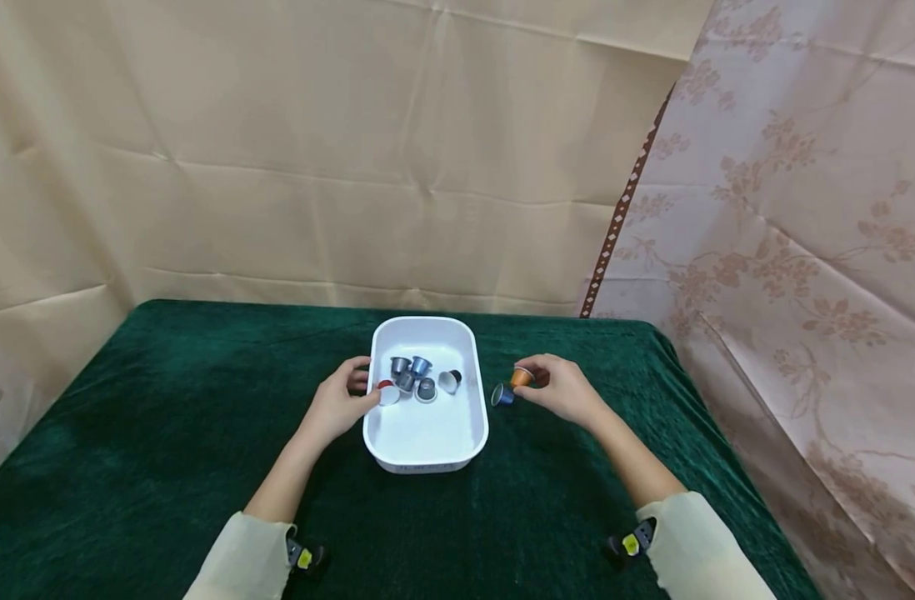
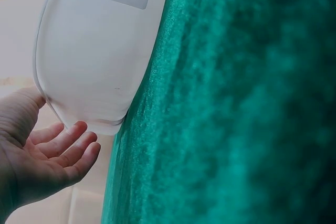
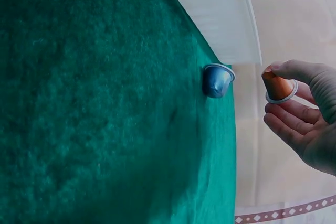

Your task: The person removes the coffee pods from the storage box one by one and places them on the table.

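Observation:
My right hand (image 1: 566,390) pinches an orange coffee capsule (image 3: 278,86) between thumb and fingers, its pale rim turned toward the palm. Below it, a blue coffee capsule (image 3: 217,81) lies on its side on the green cloth, just right of the white tub (image 1: 427,442). At the tub's left wall, my left hand (image 1: 337,404) holds the edge, thumb over the rim and fingers along the outside. Several capsules lie inside: a red one with a white lid (image 1: 389,396) near my left thumb, a grey one (image 1: 426,390), a blue one (image 1: 420,366) and others.
Dark green velvety cloth (image 1: 165,433) covers the table. A beige curtain (image 1: 292,167) hangs behind its far edge, and a pink floral curtain (image 1: 802,250) hangs along the right side.

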{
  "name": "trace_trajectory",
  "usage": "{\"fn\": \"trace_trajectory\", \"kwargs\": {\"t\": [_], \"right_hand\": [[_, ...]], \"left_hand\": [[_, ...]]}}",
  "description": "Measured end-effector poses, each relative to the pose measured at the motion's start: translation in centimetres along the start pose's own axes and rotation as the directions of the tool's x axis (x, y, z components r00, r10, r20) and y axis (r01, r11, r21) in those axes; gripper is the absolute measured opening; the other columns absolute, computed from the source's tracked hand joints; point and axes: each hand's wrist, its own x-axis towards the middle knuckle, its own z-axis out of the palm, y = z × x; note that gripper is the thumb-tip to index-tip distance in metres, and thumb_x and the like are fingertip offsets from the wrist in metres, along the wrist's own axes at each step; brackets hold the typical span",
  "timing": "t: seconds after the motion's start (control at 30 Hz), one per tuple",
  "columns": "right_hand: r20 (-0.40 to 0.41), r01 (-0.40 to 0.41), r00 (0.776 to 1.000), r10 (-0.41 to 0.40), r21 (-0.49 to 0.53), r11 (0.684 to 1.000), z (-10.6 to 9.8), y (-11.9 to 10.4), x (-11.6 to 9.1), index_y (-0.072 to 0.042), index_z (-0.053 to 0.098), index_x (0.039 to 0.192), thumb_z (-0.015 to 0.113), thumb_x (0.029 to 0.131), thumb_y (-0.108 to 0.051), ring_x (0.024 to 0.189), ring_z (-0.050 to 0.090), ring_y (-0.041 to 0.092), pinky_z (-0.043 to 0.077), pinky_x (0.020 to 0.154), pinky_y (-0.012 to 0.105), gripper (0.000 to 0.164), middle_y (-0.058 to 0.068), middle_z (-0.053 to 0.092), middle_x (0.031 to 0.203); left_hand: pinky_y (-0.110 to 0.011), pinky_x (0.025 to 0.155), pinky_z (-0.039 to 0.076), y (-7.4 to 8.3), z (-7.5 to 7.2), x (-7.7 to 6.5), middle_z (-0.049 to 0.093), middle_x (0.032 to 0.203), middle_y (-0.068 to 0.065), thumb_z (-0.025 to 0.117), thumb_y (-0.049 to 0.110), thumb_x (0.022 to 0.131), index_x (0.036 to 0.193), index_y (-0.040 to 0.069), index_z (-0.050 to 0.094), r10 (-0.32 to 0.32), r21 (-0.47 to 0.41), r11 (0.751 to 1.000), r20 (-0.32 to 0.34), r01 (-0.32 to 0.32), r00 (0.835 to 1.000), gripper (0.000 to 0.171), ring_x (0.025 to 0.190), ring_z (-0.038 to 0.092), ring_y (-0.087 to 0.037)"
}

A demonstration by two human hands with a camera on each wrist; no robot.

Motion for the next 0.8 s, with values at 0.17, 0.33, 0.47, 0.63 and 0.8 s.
{"fn": "trace_trajectory", "kwargs": {"t": [0.17,0.33,0.47,0.63,0.8], "right_hand": [[-0.013,-0.01,1.0,0.01,-0.007,1.0,-0.3,0.6,-0.2,-0.009,0.062,0.117,0.069,0.083,-0.025,0.092,0.061,0.02,0.053,0.08,0.036,0.038,0.009,0.064,0.107],[-0.019,-0.028,0.999,0.027,-0.011,1.0,-0.4,1.2,-0.4,-0.009,0.062,0.117,0.069,0.083,-0.025,0.092,0.06,0.02,0.053,0.08,0.036,0.038,0.009,0.064,0.106],[-0.015,-0.03,0.999,0.03,-0.007,1.0,-0.5,1.6,-0.6,-0.009,0.061,0.118,0.068,0.083,-0.024,0.093,0.06,0.022,0.052,0.08,0.037,0.039,0.01,0.064,0.106],[-0.004,-0.042,0.999,0.042,0.002,0.999,-0.4,1.9,-0.6,-0.008,0.06,0.118,0.068,0.083,-0.024,0.095,0.061,0.024,0.053,0.081,0.037,0.04,0.01,0.063,0.107],[-0.002,-0.064,0.998,0.064,0.002,0.998,-0.2,2.2,-0.4,-0.009,0.06,0.118,0.068,0.083,-0.024,0.094,0.06,0.022,0.053,0.08,0.036,0.039,0.01,0.063,0.108]], "left_hand": [[-0.046,0.092,0.05,0.0,0.1,0.1,0.054,0.129,-0.017,0.062,0.02,0.085,0.139,0.012,0.037,0.001,0.003,1.0,-0.006,-0.001,1.0,0.06,0.115,0.054,-0.031],[-0.047,0.092,0.05,-0.1,0.1,0.1,0.054,0.128,-0.017,0.062,0.02,0.085,0.139,0.012,0.037,-0.002,0.002,1.0,-0.01,0.002,1.0,0.06,0.115,0.054,-0.031],[-0.047,0.092,0.05,-0.1,0.1,0.0,0.054,0.129,-0.017,0.062,0.02,0.085,0.139,0.012,0.037,-0.001,-0.001,1.0,-0.009,0.001,1.0,0.06,0.115,0.054,-0.031],[-0.046,0.092,0.05,-0.2,0.1,-0.1,0.054,0.128,-0.017,0.063,0.02,0.084,0.139,0.012,0.037,0.0,-0.007,1.0,-0.007,0.0,1.0,0.061,0.114,0.054,-0.031],[-0.047,0.092,0.05,-0.2,0.1,-0.1,0.054,0.129,-0.017,0.063,0.02,0.084,0.139,0.012,0.037,0.003,-0.007,1.0,-0.008,-0.003,1.0,0.061,0.115,0.054,-0.031]]}}
